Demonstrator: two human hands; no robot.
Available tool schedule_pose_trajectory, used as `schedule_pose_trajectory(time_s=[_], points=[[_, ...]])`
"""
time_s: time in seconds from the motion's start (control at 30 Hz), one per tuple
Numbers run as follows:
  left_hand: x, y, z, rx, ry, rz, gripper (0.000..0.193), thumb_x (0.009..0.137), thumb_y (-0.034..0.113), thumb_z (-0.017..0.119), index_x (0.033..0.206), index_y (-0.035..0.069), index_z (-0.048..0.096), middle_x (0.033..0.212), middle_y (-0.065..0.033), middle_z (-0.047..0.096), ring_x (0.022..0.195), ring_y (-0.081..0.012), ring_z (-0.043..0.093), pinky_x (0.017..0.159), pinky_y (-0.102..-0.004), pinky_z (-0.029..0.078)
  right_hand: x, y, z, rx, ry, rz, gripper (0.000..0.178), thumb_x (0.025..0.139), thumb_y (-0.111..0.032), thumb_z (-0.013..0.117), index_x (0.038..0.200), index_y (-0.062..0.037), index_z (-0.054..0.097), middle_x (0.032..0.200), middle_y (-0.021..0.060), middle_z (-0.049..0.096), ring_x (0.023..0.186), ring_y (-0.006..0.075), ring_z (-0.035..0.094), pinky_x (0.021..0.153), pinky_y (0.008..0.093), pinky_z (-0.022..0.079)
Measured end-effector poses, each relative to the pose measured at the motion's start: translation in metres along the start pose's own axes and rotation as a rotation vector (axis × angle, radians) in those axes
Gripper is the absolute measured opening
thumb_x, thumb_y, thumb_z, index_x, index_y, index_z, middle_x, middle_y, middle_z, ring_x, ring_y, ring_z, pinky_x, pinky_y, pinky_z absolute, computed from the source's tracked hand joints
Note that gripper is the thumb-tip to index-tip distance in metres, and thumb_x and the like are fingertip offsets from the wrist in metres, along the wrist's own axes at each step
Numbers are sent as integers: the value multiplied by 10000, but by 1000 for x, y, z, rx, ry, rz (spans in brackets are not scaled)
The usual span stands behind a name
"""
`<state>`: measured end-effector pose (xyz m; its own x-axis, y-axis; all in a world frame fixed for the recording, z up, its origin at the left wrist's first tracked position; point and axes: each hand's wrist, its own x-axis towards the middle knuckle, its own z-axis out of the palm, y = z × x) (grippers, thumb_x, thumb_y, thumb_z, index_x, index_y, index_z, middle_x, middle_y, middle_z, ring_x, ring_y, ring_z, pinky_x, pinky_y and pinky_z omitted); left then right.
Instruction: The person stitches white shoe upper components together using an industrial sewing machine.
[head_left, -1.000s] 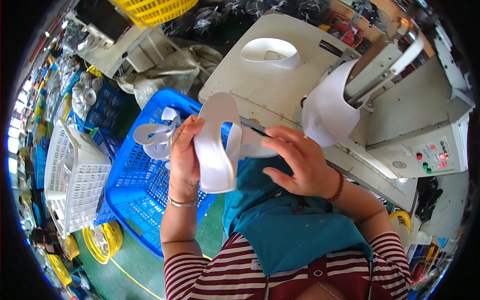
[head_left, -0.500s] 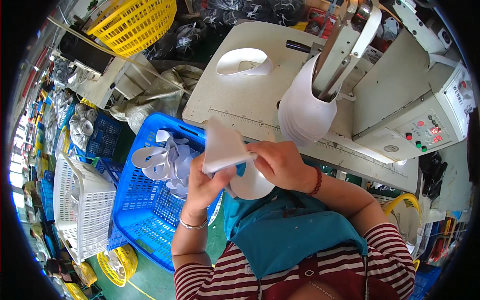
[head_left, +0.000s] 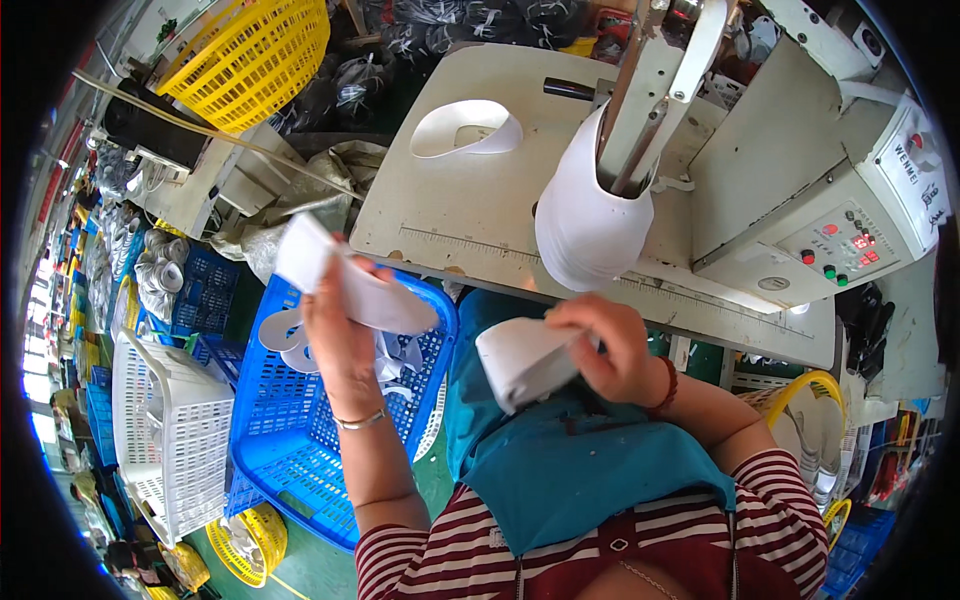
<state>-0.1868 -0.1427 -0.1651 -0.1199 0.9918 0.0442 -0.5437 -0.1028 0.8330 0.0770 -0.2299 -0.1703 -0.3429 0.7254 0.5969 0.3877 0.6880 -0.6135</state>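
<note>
work table (head_left: 480,205) upper centre of frame; loop piece (head_left: 497,138) on top. stack (head_left: 590,235) around machine arm (head_left: 640,115), right of it. basket (head_left: 290,430) left of centre, loose pieces (head_left: 400,357) inside; second basket (head_left: 195,440) further left.

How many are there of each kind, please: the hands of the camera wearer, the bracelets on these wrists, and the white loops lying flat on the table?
Hands: 2 (left hand and right hand)
Bracelets: 2 (silver bracelet and red bracelet)
White loop lying on the table: 1
Total: 5
</note>
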Motion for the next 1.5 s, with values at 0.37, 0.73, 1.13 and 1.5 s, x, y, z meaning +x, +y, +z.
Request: schedule_pose_trajectory(time_s=[0.37,0.73,1.13,1.5], points=[[-29,-16,22,241,-415,-128,251,801,87,570,1008,-54,583,819,-127,647,708,-193,634,664,-290,501,12,15,-17,858,258,573,115,850,-39,481,932,1,551,827,50,586,778,89,553,720,216,444],[-24,12,95,27,-877,-627,506,756,313,564,1040,-104,521,787,-165,624,450,-213,581,392,-279,479,50,-9,-36,1020,14,438,533,823,-128,505,1333,-36,382,1193,90,508,877,68,531,700,196,429],[17,54,176,473,-1091,-241,231,789,160,704,888,-43,653,740,-19,628,661,-55,552,591,-200,440,56,-32,-117,1047,49,659,394,775,-349,664,918,8,580,766,12,598,660,67,568,563,194,440],[59,60,220,262,-1043,-196,138,819,109,626,854,-22,654,736,-9,630,668,-64,561,631,-196,440,86,-31,-159,685,431,505,152,815,-144,617,851,4,624,700,4,604,587,45,538,514,180,418]])
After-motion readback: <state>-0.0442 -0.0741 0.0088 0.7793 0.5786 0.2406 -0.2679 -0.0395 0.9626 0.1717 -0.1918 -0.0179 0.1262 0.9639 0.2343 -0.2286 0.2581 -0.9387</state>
